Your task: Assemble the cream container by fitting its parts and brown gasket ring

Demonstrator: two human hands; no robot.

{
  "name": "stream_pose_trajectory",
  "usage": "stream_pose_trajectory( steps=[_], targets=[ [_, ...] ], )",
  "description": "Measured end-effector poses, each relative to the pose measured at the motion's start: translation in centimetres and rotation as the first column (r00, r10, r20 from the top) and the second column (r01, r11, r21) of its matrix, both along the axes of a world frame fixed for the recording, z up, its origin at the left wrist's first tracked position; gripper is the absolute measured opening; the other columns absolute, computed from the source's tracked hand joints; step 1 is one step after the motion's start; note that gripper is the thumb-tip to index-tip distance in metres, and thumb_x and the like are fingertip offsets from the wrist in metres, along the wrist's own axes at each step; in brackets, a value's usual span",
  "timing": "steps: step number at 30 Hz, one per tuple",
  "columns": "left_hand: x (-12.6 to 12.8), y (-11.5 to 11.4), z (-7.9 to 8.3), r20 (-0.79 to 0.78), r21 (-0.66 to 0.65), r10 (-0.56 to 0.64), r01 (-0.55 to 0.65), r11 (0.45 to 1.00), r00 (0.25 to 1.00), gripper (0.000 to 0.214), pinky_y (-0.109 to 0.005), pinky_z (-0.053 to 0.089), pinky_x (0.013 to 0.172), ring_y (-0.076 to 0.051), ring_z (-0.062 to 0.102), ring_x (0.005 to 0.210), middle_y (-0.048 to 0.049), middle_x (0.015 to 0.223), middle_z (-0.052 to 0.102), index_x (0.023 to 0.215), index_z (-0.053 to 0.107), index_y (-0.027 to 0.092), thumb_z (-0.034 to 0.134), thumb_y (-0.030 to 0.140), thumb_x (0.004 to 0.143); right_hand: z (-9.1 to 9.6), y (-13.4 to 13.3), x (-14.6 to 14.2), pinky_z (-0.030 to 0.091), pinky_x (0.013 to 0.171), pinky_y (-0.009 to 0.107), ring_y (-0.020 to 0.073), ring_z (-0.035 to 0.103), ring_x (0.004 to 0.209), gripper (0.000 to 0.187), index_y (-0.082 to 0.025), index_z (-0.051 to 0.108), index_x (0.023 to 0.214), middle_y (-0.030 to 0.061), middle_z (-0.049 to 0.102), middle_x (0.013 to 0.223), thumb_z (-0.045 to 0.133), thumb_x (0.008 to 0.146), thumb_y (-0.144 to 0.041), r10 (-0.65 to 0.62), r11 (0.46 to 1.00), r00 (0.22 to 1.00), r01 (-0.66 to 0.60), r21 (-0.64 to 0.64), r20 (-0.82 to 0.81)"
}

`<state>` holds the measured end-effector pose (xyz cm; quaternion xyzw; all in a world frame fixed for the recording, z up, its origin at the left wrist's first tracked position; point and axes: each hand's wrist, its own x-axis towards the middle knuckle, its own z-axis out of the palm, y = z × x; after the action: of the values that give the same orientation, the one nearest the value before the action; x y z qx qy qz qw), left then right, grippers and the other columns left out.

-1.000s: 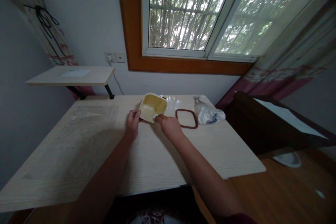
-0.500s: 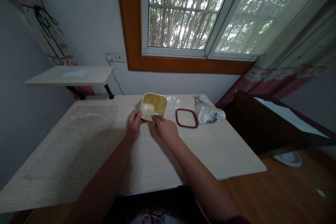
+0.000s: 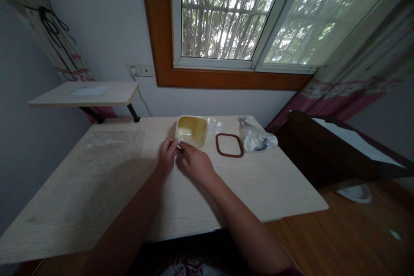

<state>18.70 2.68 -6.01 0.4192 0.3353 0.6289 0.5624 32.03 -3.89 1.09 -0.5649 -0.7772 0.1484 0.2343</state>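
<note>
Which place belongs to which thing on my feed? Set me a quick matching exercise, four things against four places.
Things
1. yellow container
2. reddish-brown frame
3. plastic bag
4. wall sockets

Places
A. on the table, toward its right edge
B. on the wall, to the left of the window
C. at the fingers of the left hand and right hand
D. lying flat, between the container and the bag

Pairs: 1-C, 2-D, 3-A, 4-B
</note>
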Motion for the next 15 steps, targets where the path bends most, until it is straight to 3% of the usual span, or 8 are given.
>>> stream_pose_trajectory(
  steps=[15],
  targets=[
    [0.2, 0.1, -0.5, -0.022, 0.0, -0.012, 0.012, 1.0, 1.0, 0.037, -0.025, 0.055, 0.062, -0.013, 0.065, 0.07, 0.0001, 0.081, 0.064, 0.085, 0.053, 0.019, 0.074, 0.049, 0.082, 0.6, -0.2, 2.0, 0.057, 0.089, 0.039, 0.0265, 0.072, 0.107, 0.053, -0.025, 0.046, 0.149, 0.0086, 0.053, 0.153, 0.045, 0.096, -0.026, -0.201, 0.972, 0.922, 0.229, -0.045, 0.33]
  ],
)
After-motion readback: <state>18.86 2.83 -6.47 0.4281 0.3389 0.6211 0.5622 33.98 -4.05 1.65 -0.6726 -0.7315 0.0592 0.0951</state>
